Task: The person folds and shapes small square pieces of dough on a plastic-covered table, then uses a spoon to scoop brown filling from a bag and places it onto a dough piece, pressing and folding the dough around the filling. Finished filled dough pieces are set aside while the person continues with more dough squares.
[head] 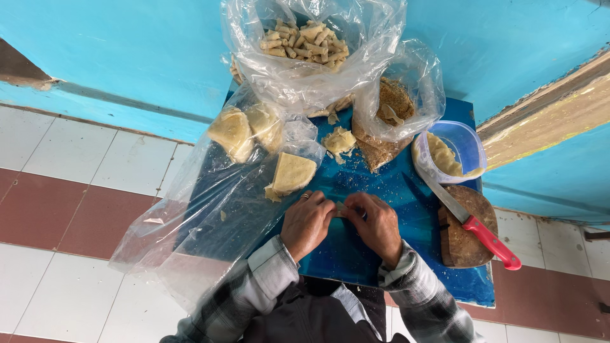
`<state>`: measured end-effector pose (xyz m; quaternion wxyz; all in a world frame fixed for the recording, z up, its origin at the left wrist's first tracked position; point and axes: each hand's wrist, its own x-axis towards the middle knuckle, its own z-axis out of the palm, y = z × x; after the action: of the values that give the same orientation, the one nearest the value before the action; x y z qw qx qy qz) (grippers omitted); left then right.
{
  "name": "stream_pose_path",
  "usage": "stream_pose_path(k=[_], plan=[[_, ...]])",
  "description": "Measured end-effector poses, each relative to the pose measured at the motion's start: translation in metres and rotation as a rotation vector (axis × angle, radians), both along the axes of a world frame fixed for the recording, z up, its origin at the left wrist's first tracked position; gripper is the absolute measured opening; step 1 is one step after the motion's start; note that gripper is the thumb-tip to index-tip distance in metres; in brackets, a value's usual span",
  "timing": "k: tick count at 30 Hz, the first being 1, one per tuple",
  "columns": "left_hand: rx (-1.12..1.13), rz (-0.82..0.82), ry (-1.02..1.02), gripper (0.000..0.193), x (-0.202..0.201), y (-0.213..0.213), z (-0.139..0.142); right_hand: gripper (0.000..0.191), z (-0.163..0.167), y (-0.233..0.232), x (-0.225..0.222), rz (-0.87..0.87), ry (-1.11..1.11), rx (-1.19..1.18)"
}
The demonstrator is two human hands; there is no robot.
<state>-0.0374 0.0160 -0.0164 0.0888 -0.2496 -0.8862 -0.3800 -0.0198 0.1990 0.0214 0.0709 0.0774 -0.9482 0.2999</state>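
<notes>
Both hands (343,219) pinch dough piece (341,208) between fingertips.

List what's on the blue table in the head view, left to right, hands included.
Clear plastic sheet → folded dough wedge → left hand → right hand → clear plastic tub → red-handled knife, lying on a round wooden board.
</notes>
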Motion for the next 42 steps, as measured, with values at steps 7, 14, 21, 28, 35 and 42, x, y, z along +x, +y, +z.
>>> stream_pose_path(k=[7,14,21,28,35,42], plan=[[0.056,0.010,0.051,0.013,0.000,0.000,0.004,0.014,0.007,-0.002,0.002,0.171,0.337,0.205],[0.022,0.016,0.052,0.012,-0.005,-0.001,0.008,0.016,0.002,-0.007,0.004,0.149,0.419,0.251],[-0.010,0.046,0.069,0.009,-0.005,0.005,0.003,0.021,0.013,-0.010,0.002,0.176,0.406,0.293],[0.222,0.014,-0.023,0.015,0.002,-0.001,0.006,0.023,0.026,-0.015,0.022,0.174,0.444,0.287],[0.443,-0.022,0.005,0.022,0.026,-0.019,0.036,0.032,0.056,-0.017,0.026,0.285,0.307,0.090],[0.489,0.021,0.077,0.011,0.057,-0.040,0.026,0.014,0.149,-0.020,-0.055,-0.052,0.998,0.114]])
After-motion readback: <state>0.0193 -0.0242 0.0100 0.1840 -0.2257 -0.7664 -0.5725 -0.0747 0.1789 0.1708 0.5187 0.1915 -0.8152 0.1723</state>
